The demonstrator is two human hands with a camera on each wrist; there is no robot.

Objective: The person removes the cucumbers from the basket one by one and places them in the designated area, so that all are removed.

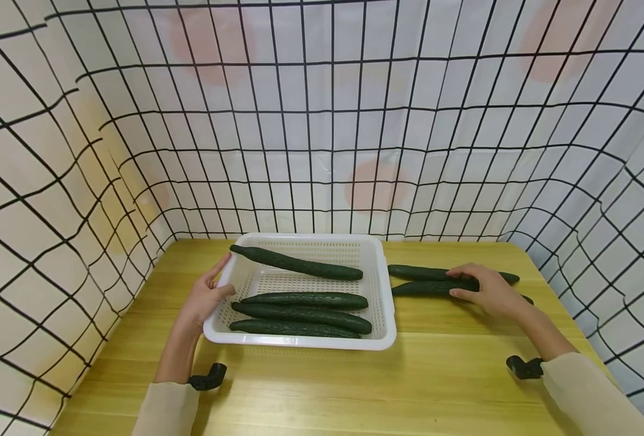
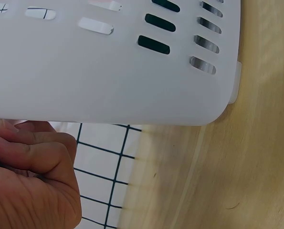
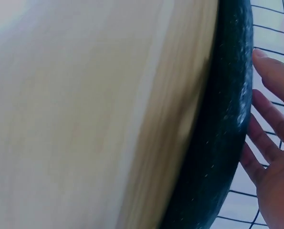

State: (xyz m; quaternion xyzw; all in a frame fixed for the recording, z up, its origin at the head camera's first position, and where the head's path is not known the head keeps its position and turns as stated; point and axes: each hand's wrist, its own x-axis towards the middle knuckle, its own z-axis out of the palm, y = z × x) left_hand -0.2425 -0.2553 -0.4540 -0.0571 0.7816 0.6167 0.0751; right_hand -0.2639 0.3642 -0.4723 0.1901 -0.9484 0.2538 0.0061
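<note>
My left hand [image 1: 204, 300] grips the left rim of a white plastic basket [image 1: 300, 342], thumb over the rim and fingers outside. In the left wrist view, its curled fingers show beside the slotted basket wall [image 2: 108, 86]. Inside the basket, one cucumber [image 1: 300, 265] slants along the back, its tip on the left rim. Three more cucumbers [image 1: 302, 313] lie side by side at the front. Right of the basket, my right hand [image 1: 488, 293] is over two cucumbers on the table, fingers spread, partly hiding the nearer cucumber [image 1: 420, 289] and the farther cucumber [image 1: 417, 271]. In the right wrist view, fingertips meet a cucumber's [image 3: 218, 129] side.
The wooden table [image 1: 354, 387] extends in front of the basket. A black wire grid [image 1: 333, 151] with white sheeting behind it encloses the back and both sides. Each wrist carries a small black camera, such as the left one [image 1: 207, 376].
</note>
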